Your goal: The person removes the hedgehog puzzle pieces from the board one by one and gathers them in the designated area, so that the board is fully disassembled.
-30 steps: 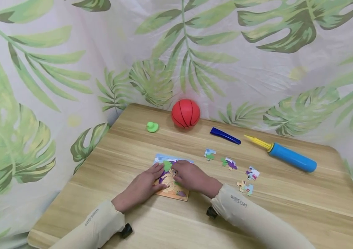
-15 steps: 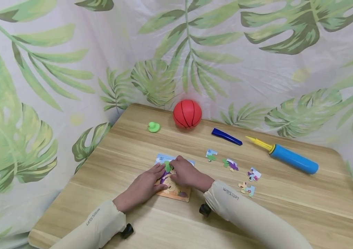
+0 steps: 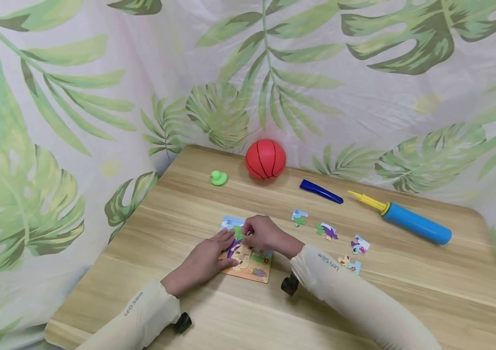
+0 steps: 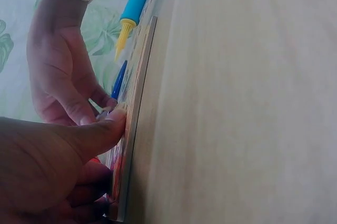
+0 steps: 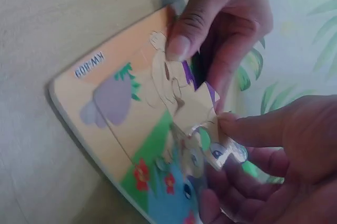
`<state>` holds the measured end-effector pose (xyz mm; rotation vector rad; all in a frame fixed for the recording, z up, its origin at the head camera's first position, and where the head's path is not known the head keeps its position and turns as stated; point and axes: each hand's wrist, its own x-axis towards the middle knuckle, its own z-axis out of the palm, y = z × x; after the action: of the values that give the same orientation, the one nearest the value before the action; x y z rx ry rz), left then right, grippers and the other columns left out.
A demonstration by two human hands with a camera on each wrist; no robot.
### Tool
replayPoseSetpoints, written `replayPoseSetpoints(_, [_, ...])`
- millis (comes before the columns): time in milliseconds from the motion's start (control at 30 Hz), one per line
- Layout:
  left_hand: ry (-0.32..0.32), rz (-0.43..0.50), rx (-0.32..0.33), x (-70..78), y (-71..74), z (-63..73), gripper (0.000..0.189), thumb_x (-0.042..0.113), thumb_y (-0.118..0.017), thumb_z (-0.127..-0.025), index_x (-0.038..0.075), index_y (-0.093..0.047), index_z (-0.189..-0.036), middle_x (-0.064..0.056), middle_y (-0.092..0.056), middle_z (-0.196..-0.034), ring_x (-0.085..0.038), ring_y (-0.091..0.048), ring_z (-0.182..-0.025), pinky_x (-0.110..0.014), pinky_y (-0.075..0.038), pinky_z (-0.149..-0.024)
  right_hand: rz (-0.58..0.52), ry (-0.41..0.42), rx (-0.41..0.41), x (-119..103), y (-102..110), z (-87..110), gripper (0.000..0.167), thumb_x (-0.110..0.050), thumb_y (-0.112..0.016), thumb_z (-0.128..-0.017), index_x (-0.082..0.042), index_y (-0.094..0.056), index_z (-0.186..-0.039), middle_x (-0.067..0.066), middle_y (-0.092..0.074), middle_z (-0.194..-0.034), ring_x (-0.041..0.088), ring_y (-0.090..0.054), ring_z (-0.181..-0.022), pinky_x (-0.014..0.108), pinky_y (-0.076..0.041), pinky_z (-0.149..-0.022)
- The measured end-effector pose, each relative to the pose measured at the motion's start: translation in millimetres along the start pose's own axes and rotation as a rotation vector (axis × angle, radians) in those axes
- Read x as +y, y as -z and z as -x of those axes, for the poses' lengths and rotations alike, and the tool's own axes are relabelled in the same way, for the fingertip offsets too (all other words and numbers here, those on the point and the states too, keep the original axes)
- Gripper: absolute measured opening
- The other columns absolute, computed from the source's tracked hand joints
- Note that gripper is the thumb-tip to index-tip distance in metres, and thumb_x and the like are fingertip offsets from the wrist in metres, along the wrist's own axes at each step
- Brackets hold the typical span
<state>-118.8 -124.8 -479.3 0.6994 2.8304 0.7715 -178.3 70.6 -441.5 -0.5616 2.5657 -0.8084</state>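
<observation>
A picture puzzle board [image 3: 248,274] lies on the table, printed with an animal, plants and a purple vegetable. My left hand [image 3: 206,257] rests on its left side, fingers extended and the thumb [image 5: 184,42] pressing on the picture. Over the middle of the board, my right hand [image 3: 265,233] pinches a puzzle piece [image 5: 217,152] between thumb and fingers. That piece is tilted up from the board and shows a printed eye. In the left wrist view, both hands meet close along the thin board edge [image 4: 138,103].
Several loose puzzle pieces [image 3: 327,230] lie right of the board. Farther back are a green toy duck [image 3: 219,178], a red ball [image 3: 266,159], a dark blue plastic strip [image 3: 321,191] and a blue-and-yellow hand pump [image 3: 418,222]. A leaf-print curtain [image 3: 300,73] hangs behind the table.
My right hand has turned and shifted slightly, uncovering more of the board's right side, with its fingertips now in a visible pinch. My left hand stays on the board.
</observation>
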Motion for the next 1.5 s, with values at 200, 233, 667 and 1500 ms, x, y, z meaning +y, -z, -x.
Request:
replayPoseSetpoints(200, [0.023, 0.001, -0.014, 0.0, -4.1, 0.4, 0.069, 0.035, -0.075, -0.089, -0.003, -0.052, -0.142, -0.013, -0.044, -0.157, -0.033, -0.036, -0.150, -0.048, -0.036, -0.119, -0.008, 0.017, 0.035, 6, 26, 7.1, 0.008, -0.013, -0.077, -0.088, -0.012, -0.069, -0.086, -0.001, -0.071, -0.084, 0.010, -0.061, -0.078, 0.025, -0.051, -0.073])
replayPoseSetpoints(233, [0.022, 0.003, -0.015, -0.2, -5.1, 0.5, 0.069, 0.035, -0.075, -0.089, -0.003, -0.052, -0.142, -0.013, -0.044, -0.157, -0.033, -0.036, -0.150, -0.048, -0.036, -0.119, -0.005, 0.023, 0.042, 9, 33, 10.3, 0.007, -0.013, -0.076, -0.088, -0.012, -0.070, -0.086, 0.000, -0.072, -0.084, 0.010, -0.062, -0.078, 0.025, -0.052, -0.073])
replayPoseSetpoints(667, [0.020, -0.047, -0.016, -2.1, 0.0, 3.1, 0.070, 0.035, -0.075, -0.090, -0.005, -0.051, -0.142, -0.015, -0.043, -0.157, -0.034, -0.035, -0.150, -0.049, -0.036, -0.119, -0.017, -0.115, -0.018, 95, 89, 70.5, 0.008, -0.005, -0.065, -0.095, -0.005, -0.072, -0.091, 0.007, -0.072, -0.082, 0.012, -0.059, -0.064, 0.024, -0.053, -0.056])
replayPoseSetpoints(1500, [0.003, -0.079, -0.040, 4.2, 1.0, -0.9, 0.070, 0.037, -0.074, -0.090, -0.004, -0.050, -0.143, -0.015, -0.043, -0.157, -0.034, -0.036, -0.150, -0.049, -0.037, -0.119, 0.219, -0.221, -0.009, 97, 90, 87.8, 0.013, -0.023, -0.071, -0.093, -0.010, -0.074, -0.093, 0.002, -0.074, -0.089, 0.015, -0.063, -0.079, 0.035, -0.055, -0.074])
